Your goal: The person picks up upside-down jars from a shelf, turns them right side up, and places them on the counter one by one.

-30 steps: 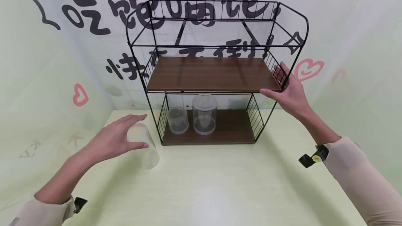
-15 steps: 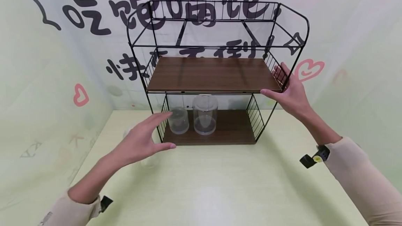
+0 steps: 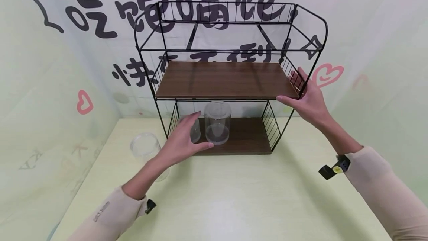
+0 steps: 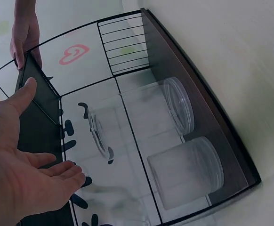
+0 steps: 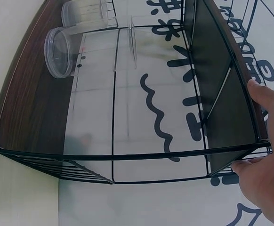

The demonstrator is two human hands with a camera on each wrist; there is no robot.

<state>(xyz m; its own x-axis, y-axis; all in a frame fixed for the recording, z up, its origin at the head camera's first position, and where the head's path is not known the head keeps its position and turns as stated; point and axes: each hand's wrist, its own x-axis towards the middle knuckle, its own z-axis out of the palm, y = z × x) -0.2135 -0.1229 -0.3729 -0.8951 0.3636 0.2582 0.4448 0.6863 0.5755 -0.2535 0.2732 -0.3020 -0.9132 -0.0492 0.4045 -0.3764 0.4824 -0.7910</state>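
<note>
Small clear jar (image 4: 184, 172) stands empty on the bottom board of the wire rack (image 3: 230, 79), beside a taller empty jar (image 3: 217, 122). Left hand (image 3: 183, 140) is spread before it, not gripping. Right hand (image 3: 309, 97) holds the rack's right end. Another empty jar (image 3: 144, 148) stands on the table (image 3: 234, 196).
</note>
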